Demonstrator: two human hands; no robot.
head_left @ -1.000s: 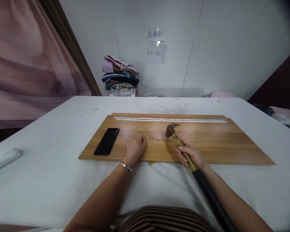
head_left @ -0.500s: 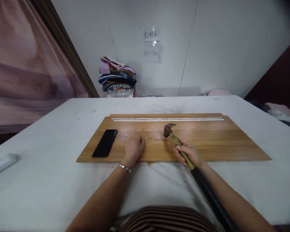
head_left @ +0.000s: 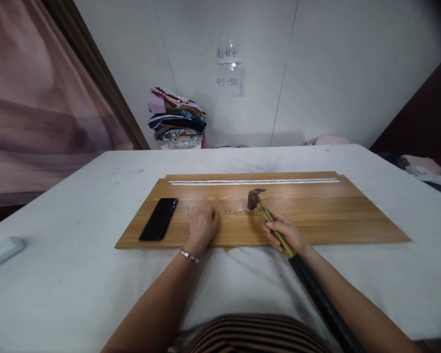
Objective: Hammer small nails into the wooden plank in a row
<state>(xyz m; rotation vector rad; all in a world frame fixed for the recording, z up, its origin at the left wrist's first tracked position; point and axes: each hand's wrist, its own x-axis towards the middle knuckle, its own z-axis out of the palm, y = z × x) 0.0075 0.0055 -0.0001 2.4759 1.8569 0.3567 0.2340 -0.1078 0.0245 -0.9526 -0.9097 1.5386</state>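
My right hand (head_left: 284,231) is wrapped round the yellow handle of a claw hammer (head_left: 255,198), close below its rusty head. The head hangs over or rests on a wooden board (head_left: 338,215); I cannot tell which. A row of small nails (head_left: 239,211) runs across the board, partly behind the hammer head. My left hand (head_left: 203,226) lies closed on the board, left of that row, its fingers curled under; anything inside is hidden. Beside it on the left lie several loose nails (head_left: 189,210).
A black phone (head_left: 159,219) lies at the board's left end. Two white strips (head_left: 253,182) run along its far side. The board is on a white-covered table (head_left: 69,215), with a white object (head_left: 3,252) at far left. Folded clothes (head_left: 178,117) are stacked behind.
Almost nothing differs. The view has shifted very slightly; both hands and the hammer keep nearly the same place on the board.
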